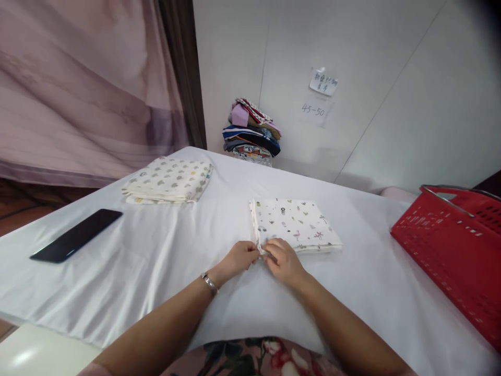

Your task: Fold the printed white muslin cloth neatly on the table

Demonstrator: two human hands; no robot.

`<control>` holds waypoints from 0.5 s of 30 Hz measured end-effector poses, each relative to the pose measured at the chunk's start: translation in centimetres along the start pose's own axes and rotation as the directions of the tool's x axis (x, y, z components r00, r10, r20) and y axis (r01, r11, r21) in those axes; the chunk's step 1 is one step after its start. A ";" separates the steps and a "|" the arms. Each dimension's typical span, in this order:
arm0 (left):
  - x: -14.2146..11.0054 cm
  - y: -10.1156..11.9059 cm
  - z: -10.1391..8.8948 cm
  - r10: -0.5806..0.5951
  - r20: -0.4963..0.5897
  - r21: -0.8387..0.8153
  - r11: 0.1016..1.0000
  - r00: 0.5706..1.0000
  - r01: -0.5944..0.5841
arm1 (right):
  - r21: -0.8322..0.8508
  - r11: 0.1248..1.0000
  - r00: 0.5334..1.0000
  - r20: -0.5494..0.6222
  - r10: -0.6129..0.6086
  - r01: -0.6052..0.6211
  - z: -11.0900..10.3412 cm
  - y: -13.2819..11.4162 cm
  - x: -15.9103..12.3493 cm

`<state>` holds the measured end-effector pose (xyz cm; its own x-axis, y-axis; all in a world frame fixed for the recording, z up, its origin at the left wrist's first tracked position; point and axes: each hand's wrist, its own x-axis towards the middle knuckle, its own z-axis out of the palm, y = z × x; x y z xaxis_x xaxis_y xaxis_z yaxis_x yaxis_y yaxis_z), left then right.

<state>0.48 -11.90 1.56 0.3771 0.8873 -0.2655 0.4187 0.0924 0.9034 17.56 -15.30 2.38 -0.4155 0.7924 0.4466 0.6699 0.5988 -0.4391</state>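
A folded white cloth [295, 222] printed with small plants and flamingos lies in the middle of the white-covered table [164, 250]. Both hands meet at its near left corner. My left hand [241, 256], with a silver bracelet at the wrist, is closed and pinches the corner edge. Close beside it, my right hand [284, 259] has its fingers bent over the same corner, thumb and fingertips gripping the layers. The fingertips partly hide that corner. Back left on the table rests another folded cloth [172, 177] with a grey and yellow print.
A dark flat phone-like slab [78, 235] lies at the left. The red basket [450, 250] with a metal handle stands on the right. A pile of folded clothes [252, 130] sits beyond the far edge, against the white wall [352, 47]. A pink curtain [86, 89] hangs at left.
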 end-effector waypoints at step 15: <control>0.1 1.0 -1.4 -0.052 0.127 -0.147 0.987 0.991 0.071 | -0.169 0.985 0.999 0.026 -0.042 0.046 0.9 0.0 -0.2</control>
<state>-0.23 -11.07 2.90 0.4565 0.8168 -0.3528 0.3187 0.2201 0.9219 17.13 -15.33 1.60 -0.4594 0.7693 0.4440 0.7445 0.6061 -0.2800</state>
